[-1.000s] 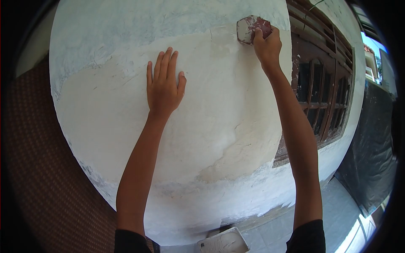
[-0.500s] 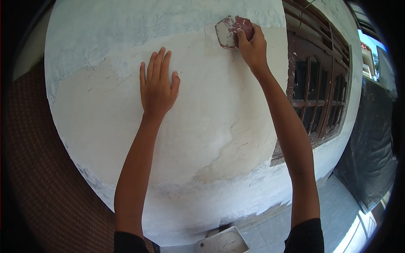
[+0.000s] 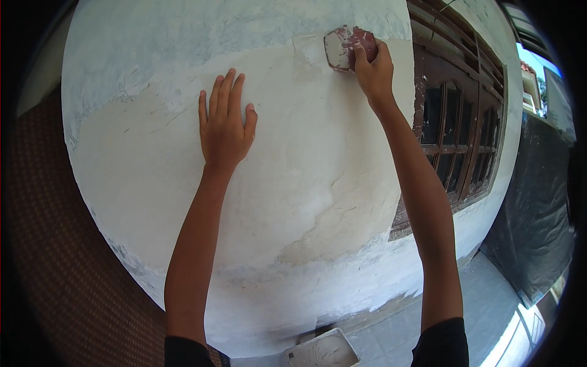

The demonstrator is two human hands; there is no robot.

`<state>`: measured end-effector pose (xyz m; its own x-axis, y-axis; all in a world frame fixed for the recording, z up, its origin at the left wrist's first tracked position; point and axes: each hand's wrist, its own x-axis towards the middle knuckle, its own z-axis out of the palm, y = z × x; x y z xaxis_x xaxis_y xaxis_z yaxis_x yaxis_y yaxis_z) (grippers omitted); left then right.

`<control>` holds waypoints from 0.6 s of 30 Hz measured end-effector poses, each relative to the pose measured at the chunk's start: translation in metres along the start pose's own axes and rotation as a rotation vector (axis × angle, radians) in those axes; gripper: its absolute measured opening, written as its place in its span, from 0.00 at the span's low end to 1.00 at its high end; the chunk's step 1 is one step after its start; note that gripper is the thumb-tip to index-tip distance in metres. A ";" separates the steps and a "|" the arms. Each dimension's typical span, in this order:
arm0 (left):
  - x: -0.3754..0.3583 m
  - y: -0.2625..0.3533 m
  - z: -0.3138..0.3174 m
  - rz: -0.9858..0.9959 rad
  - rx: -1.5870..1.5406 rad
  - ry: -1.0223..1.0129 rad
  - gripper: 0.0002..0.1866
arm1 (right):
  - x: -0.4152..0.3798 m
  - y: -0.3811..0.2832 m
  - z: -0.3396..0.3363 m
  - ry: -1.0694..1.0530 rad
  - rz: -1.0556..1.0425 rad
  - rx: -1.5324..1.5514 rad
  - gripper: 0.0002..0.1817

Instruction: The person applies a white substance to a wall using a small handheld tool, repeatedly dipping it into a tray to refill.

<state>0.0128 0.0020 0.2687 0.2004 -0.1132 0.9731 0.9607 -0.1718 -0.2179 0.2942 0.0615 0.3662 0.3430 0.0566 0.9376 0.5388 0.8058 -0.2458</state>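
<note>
1. Right hand (image 3: pixel 374 68) pinches a maroon spreader (image 3: pixel 338 51) against the far part of the wall (image 3: pixel 281 159), left of the window (image 3: pixel 468 101).
2. Compared with half a second ago, the spreader sits farther right, baring more of the rough patch (image 3: pixel 306 59); this suggests a back-and-forth stroke.
3. Left hand (image 3: pixel 225 131) lies spread, apparently flat on the wall, holding nothing, as before.
4. Nearest, a smeared tray (image 3: pixel 294 355) rests on the floor (image 3: pixel 397 339).

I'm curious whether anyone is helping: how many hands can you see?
2. The left hand lies against the pale wall; the right hand grips a scraper near the window. No other hand shows in this view.
</note>
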 end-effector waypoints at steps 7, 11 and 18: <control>-0.001 0.001 0.003 -0.001 0.032 0.013 0.29 | 0.003 -0.009 -0.035 0.059 0.286 0.458 0.25; -0.001 0.000 0.000 -0.004 0.020 -0.005 0.29 | -0.027 -0.029 -0.004 -0.206 -0.043 0.113 0.24; -0.001 0.000 0.003 0.000 0.026 0.021 0.29 | 0.008 0.003 -0.029 0.176 0.308 0.395 0.21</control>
<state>0.0134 0.0048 0.2680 0.1969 -0.1335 0.9713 0.9653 -0.1467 -0.2158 0.3207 0.0479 0.3656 0.5821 0.2528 0.7729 0.0733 0.9303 -0.3595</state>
